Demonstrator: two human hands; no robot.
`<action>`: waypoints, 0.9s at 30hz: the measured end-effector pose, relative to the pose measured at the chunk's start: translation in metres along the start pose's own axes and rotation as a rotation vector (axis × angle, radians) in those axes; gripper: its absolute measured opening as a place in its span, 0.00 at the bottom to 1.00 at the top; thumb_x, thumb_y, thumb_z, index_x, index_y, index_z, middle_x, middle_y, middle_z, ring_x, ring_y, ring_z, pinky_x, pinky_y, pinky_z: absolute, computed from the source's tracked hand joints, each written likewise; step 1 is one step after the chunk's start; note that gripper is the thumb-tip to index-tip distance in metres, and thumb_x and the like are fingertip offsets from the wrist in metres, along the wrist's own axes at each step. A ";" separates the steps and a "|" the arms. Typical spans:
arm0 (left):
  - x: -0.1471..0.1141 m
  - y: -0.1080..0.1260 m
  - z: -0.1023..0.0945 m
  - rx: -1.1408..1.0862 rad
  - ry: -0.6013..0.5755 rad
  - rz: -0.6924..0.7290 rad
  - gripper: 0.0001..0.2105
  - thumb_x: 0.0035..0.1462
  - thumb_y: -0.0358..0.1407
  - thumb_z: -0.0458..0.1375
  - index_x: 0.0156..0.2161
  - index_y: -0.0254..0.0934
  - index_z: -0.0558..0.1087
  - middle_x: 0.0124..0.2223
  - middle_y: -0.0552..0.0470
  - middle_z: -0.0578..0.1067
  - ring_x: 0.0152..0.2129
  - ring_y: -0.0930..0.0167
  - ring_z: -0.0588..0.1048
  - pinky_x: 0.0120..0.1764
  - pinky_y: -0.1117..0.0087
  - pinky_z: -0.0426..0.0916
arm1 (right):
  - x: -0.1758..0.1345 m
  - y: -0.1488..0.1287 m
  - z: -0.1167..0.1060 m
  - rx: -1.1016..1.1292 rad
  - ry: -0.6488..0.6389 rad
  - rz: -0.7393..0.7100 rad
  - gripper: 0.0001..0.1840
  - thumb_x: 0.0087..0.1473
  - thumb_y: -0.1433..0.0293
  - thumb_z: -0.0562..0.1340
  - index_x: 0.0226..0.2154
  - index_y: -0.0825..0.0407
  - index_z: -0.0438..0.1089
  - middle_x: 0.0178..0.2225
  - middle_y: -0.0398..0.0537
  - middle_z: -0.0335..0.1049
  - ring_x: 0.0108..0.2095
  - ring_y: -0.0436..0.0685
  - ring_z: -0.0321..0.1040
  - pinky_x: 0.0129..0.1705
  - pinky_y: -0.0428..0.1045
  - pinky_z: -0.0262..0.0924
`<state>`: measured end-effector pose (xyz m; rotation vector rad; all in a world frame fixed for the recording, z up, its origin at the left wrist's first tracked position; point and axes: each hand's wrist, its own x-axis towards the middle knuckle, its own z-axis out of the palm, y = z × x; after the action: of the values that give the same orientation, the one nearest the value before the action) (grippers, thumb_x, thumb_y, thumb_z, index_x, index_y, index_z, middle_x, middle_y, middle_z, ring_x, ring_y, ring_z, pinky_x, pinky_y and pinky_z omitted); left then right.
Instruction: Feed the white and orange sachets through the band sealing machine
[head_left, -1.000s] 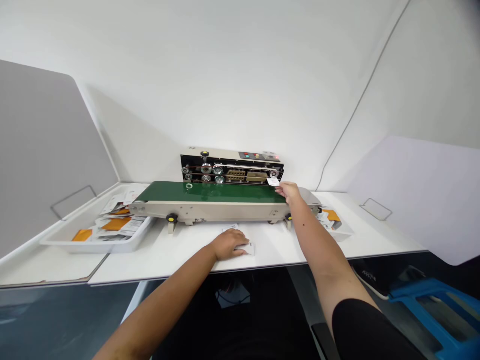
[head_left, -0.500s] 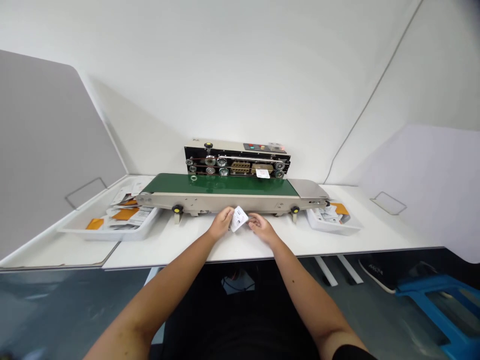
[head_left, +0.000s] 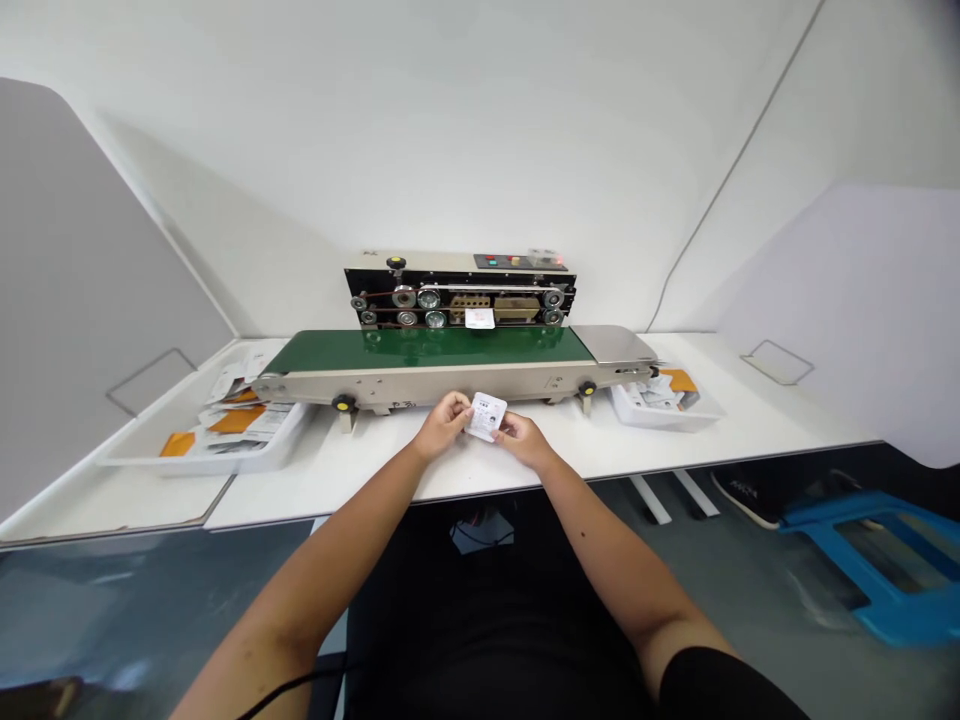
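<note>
Between my two hands, in front of the machine, is a small white printed sachet [head_left: 486,416], its printed face toward me. My left hand [head_left: 444,426] pinches its left edge. At its lower right edge, my right hand [head_left: 523,440] grips it too, fingers curled. Just beyond stands a band sealing machine [head_left: 461,290] with rollers and a green conveyor belt [head_left: 420,348]. Another white sachet [head_left: 480,318] is caught in the machine's sealing track, sticking out over the belt.
A white tray [head_left: 262,462] at the left holds several white and orange sachets. A smaller white tray [head_left: 667,420] of sachets stands at the machine's right end. Grey-white partitions [head_left: 75,300] flank the table. On the floor at the right is a blue stool [head_left: 862,510].
My right hand has closed onto the sachet, which has turned more upright. The sachet in the machine has travelled left along the track. The view has shifted slightly.
</note>
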<state>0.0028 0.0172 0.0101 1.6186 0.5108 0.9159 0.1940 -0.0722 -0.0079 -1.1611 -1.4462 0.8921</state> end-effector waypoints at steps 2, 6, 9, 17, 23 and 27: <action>-0.001 -0.001 0.001 0.040 -0.017 0.019 0.16 0.58 0.47 0.60 0.37 0.38 0.62 0.31 0.55 0.72 0.24 0.75 0.70 0.28 0.75 0.64 | -0.001 0.001 0.000 -0.027 0.116 0.010 0.15 0.54 0.59 0.64 0.40 0.50 0.76 0.36 0.47 0.77 0.34 0.56 0.73 0.39 0.49 0.66; -0.006 0.000 0.000 0.363 -0.066 0.136 0.09 0.60 0.42 0.58 0.39 0.38 0.67 0.41 0.49 0.77 0.37 0.69 0.76 0.42 0.67 0.69 | 0.003 -0.013 -0.024 -0.080 0.279 -0.010 0.12 0.53 0.58 0.64 0.35 0.49 0.73 0.28 0.43 0.74 0.25 0.52 0.70 0.29 0.46 0.64; -0.008 0.000 -0.002 0.728 -0.075 0.175 0.10 0.59 0.38 0.58 0.45 0.41 0.72 0.46 0.48 0.78 0.44 0.64 0.76 0.49 0.63 0.68 | 0.024 -0.038 -0.071 0.004 0.504 -0.063 0.15 0.53 0.58 0.64 0.38 0.50 0.71 0.24 0.41 0.72 0.19 0.49 0.65 0.21 0.43 0.59; -0.008 -0.012 -0.005 1.087 -0.062 0.119 0.25 0.53 0.45 0.64 0.55 0.41 0.70 0.52 0.45 0.76 0.49 0.55 0.74 0.55 0.56 0.64 | 0.113 -0.082 -0.183 0.116 0.838 0.192 0.04 0.49 0.78 0.63 0.31 0.56 0.70 0.19 0.43 0.69 0.18 0.49 0.67 0.20 0.42 0.65; -0.006 -0.020 -0.009 1.066 -0.043 0.036 0.19 0.56 0.43 0.61 0.51 0.41 0.73 0.49 0.46 0.78 0.43 0.59 0.77 0.45 0.63 0.70 | 0.143 -0.087 -0.177 0.163 0.672 0.334 0.07 0.44 0.83 0.65 0.26 0.58 0.70 0.21 0.47 0.68 0.21 0.51 0.67 0.25 0.46 0.69; -0.005 -0.021 -0.011 1.068 -0.030 0.093 0.14 0.57 0.42 0.60 0.46 0.40 0.76 0.48 0.45 0.79 0.43 0.60 0.77 0.46 0.64 0.70 | 0.119 -0.088 -0.153 -0.059 0.821 0.121 0.09 0.52 0.73 0.64 0.38 0.55 0.72 0.35 0.51 0.71 0.33 0.53 0.70 0.36 0.46 0.70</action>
<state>-0.0056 0.0261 -0.0111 2.6165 1.0108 0.6988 0.3265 0.0118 0.1358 -1.4397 -0.7362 0.3601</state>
